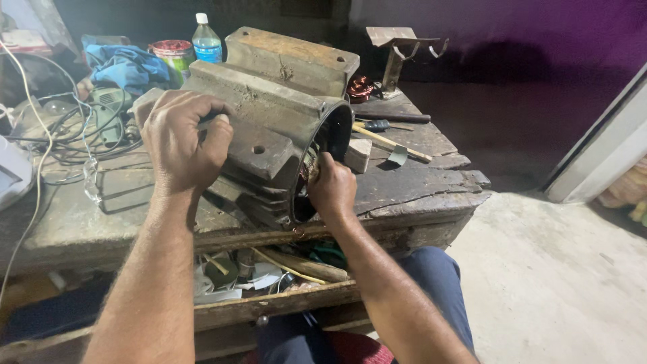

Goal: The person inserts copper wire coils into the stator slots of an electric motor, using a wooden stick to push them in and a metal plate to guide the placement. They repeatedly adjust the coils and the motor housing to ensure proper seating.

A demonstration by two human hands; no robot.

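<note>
A big grey motor housing [269, 128] lies on its side on a worn wooden workbench [418, 182], its round opening facing right. My left hand [182, 141] is closed on the housing's left end, gripping its edge. At the opening's rim my right hand [331, 187] has its fingers curled in against the copper windings inside. What those fingers pinch is hidden.
A hammer [391, 143], a screwdriver [377, 125] and a copper coil [360, 87] lie behind the housing. A bottle [206, 42], a tin [172, 52], blue cloth [128, 67] and tangled wires [60, 128] crowd the back left. An open drawer [269, 276] of clutter is below.
</note>
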